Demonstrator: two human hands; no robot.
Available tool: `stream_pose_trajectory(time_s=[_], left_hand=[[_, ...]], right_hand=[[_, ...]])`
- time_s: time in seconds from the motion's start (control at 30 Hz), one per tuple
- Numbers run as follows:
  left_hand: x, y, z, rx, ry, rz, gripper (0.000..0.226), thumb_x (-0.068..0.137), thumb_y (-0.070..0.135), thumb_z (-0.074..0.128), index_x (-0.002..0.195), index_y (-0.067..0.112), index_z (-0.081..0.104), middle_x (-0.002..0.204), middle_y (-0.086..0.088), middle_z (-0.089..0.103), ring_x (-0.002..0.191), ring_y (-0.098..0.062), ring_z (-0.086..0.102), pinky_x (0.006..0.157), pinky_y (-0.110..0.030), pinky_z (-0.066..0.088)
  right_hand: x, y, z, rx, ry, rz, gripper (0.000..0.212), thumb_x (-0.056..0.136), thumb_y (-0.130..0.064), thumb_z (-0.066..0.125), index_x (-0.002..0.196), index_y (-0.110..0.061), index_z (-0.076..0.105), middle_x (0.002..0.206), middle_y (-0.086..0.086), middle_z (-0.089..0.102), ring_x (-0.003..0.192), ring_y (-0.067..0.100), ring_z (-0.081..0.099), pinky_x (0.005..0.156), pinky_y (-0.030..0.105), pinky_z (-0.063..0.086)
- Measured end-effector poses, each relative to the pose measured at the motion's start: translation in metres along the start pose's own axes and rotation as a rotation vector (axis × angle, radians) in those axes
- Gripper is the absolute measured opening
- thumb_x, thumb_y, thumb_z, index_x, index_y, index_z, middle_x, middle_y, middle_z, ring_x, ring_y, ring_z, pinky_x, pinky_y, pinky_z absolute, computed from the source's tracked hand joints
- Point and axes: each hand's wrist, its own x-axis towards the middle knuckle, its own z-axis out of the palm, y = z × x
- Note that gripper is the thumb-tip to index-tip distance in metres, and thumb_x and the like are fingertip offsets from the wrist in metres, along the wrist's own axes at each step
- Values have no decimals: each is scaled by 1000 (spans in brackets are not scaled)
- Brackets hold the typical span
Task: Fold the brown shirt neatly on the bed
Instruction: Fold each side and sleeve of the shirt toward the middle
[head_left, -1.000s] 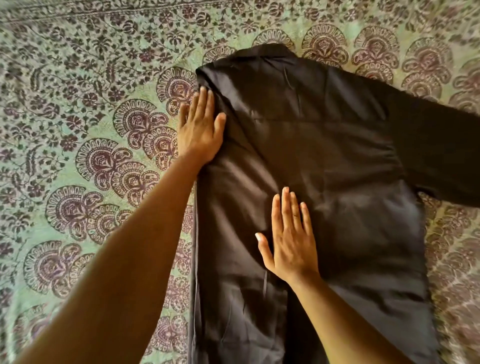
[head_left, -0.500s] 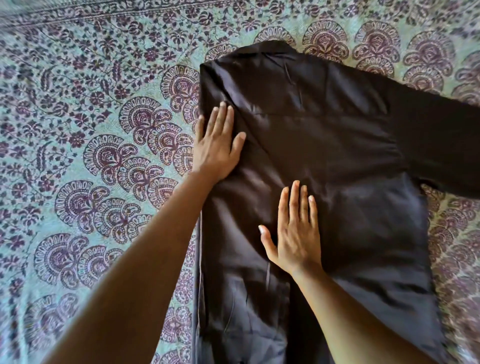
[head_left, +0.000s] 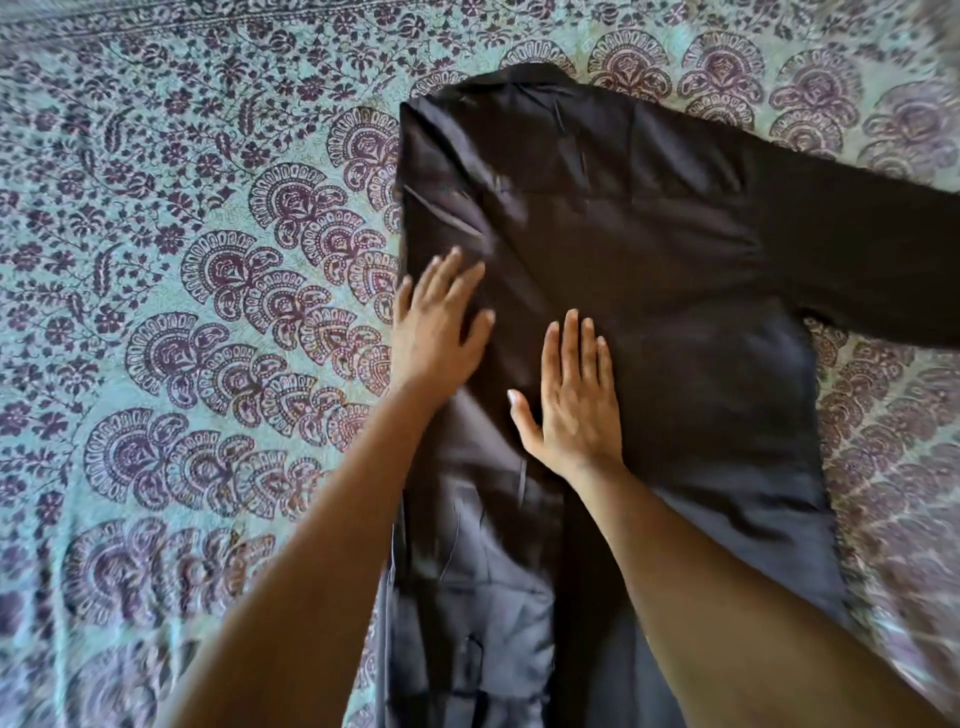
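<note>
Lower than a second ago: left hand (head_left: 439, 332), slid from the shoulder of the dark brown long-sleeved cloth shirt (head_left: 649, 270) down along its folded left edge to about chest level. Lies flat there, palm down, fingers straight and slightly fanned, little finger at the very edge of the cloth, next to the teal printed bedspread (head_left: 208, 291); grips nothing. Unchanged in place, just right of the left hand and a little nearer the body: right hand (head_left: 574, 400), also flat, palm down on the middle of the shirt, fingers straight and close together, thumb stuck out leftward; holds nothing. Near each other but apart, with a narrow strip of brown cloth between the two thumbs.

Beyond the fingertips of both hands, upper part of the shirt spread flat, crossed by a seam, ending in the collar (head_left: 530, 73) at the far end. Well to the right of the right hand, unfolded sleeve (head_left: 857, 249) stretched sideways out to the frame edge. Below the left hand, partly under the left forearm, narrow folded-in panel (head_left: 467, 571) with creases, running toward the body. Under all of it, bed (head_left: 893, 467), covered by that bedspread with its purple flowers and fan-shaped paisley, open to the left of the left hand and past the sleeve on the right. Outer edges of the view blurred.
</note>
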Motion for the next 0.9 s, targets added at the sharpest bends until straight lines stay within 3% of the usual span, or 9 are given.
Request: stream_pose_trajectory(time_s=[0.07,0.27,0.37,0.53,0.63,0.73,0.83,0.9], left_hand=[[-53,3,11,20,-20,-49,61,85,47,33,140,21,42,152,-4,31,142,-22,24,114,-40,11],[-196,-7,37,279,-122,-37,58,93,54,24,146,30,24,155,-2,21,141,-21,21,112,-44,15],[-241,-7,34,341,-132,-130,61,93,59,14,147,31,21,155,-3,22,141,-22,22,111,-47,14],[-241,50,24,265,-39,-174,60,85,49,37,133,17,50,141,-12,46,129,-29,45,106,-44,26],[-226,113,26,190,22,-166,50,82,45,41,116,14,62,117,-8,65,105,-28,62,92,-39,38],[-222,183,39,63,-33,-189,44,82,46,36,98,19,66,89,-2,70,81,-27,66,68,-34,48],[-234,244,68,-34,-180,-317,31,88,46,44,104,22,58,98,0,67,91,-25,64,66,-33,46],[-250,276,92,-18,-275,-388,40,89,49,48,117,20,46,112,0,57,104,-23,57,69,-35,45]], right_hand=[[-1,3,-1,35,-2,-18,78,88,-53,25,145,2,20,153,24,14,142,36,13,117,45,11],[6,14,-4,60,-48,-94,85,87,-60,14,147,-1,13,154,22,6,143,35,7,116,44,5],[8,23,-14,108,-129,-135,76,95,-55,23,148,-5,2,156,17,-6,144,30,-4,116,41,-3],[-31,76,-45,262,-55,-280,67,96,-43,32,148,-6,11,155,18,8,144,28,10,116,38,4],[-63,126,-59,344,25,-192,65,90,-41,32,143,-4,29,149,21,29,137,33,31,111,44,24],[-76,179,-69,380,59,-14,59,90,-38,39,139,-4,37,141,20,40,126,36,43,99,45,38],[-72,222,-76,480,-9,152,55,93,-26,48,142,-9,30,140,16,41,122,34,45,97,42,40],[-63,234,-82,628,-91,253,54,94,-23,49,142,-12,29,138,12,46,120,29,49,95,36,41]])
